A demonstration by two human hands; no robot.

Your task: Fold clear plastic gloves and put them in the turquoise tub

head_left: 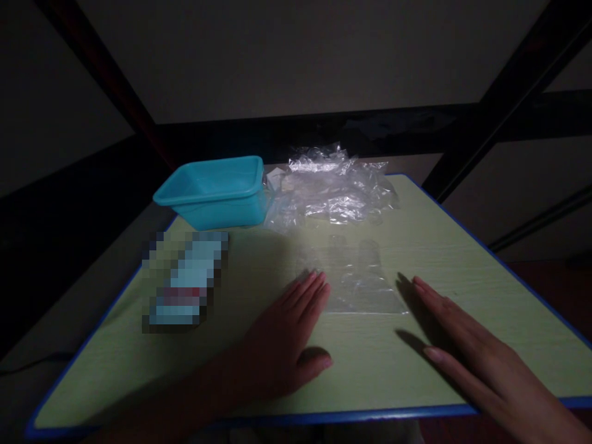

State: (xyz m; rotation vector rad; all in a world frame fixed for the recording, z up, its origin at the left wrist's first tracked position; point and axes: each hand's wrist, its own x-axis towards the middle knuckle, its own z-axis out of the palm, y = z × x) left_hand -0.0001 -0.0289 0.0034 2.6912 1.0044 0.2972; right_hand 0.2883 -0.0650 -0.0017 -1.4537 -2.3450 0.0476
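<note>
A clear plastic bag (pixel 356 280) lies flat on the pale table, its near edge roughly parallel to the table's front. My left hand (pixel 291 333) rests with fingers stretched out over the bag's left side, thumb apart. To the right of the bag is my right hand (pixel 472 351), fingers extended and thumb spread, holding nothing. Its fingertips appear a little above the table, with a shadow beside them.
A pile of crumpled clear plastic bags (pixel 337 191) sits at the back. Beside it on the left stands a turquoise plastic basket (pixel 222 211). A blurred-out flat object (pixel 189 280) lies at left. The table (pixel 370 376) has a blue edge.
</note>
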